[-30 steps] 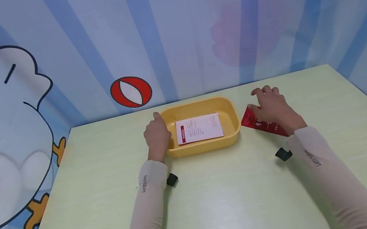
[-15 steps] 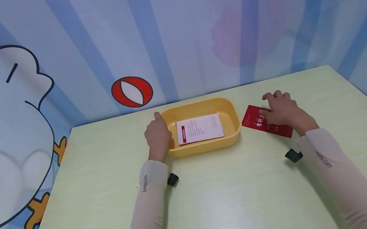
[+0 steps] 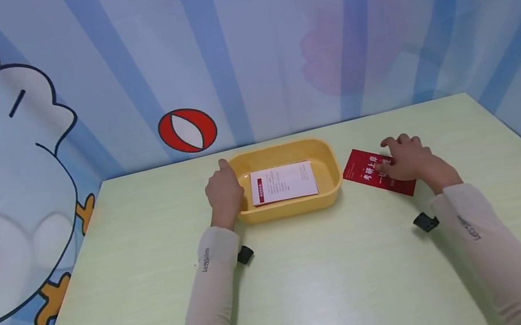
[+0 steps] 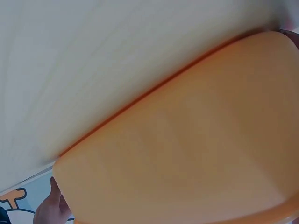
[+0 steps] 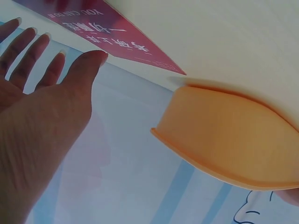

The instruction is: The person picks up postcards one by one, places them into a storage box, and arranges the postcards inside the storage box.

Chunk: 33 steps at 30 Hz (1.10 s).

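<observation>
My left hand [image 3: 225,193] grips the left end of a yellow plastic tray [image 3: 294,207]. The tray's outer wall [image 4: 177,140] fills much of the left wrist view. Inside it lies a white printed card [image 3: 285,182] with a red strip, a red edge showing beneath. To the right of the tray, a red card [image 3: 360,166] with white lettering lies slantwise on the table, one corner close to the tray. My right hand [image 3: 409,161] is over the card's right part, fingers spread and holding nothing; in the right wrist view its thumb [image 5: 88,65] overlaps the card's edge.
The pale green table [image 3: 315,292] ends at the back against a blue striped backdrop [image 3: 260,40] with cartoon prints. A small black device [image 3: 426,222] is at the right wrist and another black device [image 3: 245,255] at the left.
My right hand has moved right and slightly toward me, off the red card, which now lies flat with more lettering showing. The left hand and the tray have stayed in place.
</observation>
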Tool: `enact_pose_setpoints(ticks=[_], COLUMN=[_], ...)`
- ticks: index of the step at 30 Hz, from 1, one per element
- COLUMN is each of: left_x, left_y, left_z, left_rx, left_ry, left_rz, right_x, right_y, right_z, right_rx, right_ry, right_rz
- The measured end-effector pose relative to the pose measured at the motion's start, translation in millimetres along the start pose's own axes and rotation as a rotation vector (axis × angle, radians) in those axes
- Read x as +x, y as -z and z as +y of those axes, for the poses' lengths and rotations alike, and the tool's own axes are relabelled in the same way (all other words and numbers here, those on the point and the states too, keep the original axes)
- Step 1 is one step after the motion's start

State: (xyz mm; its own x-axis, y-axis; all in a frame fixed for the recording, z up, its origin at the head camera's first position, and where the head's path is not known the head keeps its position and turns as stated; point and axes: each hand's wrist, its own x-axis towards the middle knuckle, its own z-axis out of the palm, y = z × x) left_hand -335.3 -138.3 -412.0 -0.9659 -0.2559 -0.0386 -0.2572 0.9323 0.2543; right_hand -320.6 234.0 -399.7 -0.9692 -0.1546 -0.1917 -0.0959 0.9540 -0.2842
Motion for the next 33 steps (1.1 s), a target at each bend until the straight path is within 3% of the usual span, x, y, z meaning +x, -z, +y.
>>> enact_pose_setpoints(ticks=[22,33], left_x=[1.7,1.4], left_y=[-0.5,-0.1], left_z=[-0.1,1.4], left_rx=[0.030,-0.012], left_ry=[-0.008,0.006], left_rz=[-0.003,-0.029], right_x=[-5,-6], right_y=[-1,-3], right_z=[11,11], right_rx=[0.012,-0.012], right_ry=[0.040,0.026], right_rz=[-0.077,-0.060])
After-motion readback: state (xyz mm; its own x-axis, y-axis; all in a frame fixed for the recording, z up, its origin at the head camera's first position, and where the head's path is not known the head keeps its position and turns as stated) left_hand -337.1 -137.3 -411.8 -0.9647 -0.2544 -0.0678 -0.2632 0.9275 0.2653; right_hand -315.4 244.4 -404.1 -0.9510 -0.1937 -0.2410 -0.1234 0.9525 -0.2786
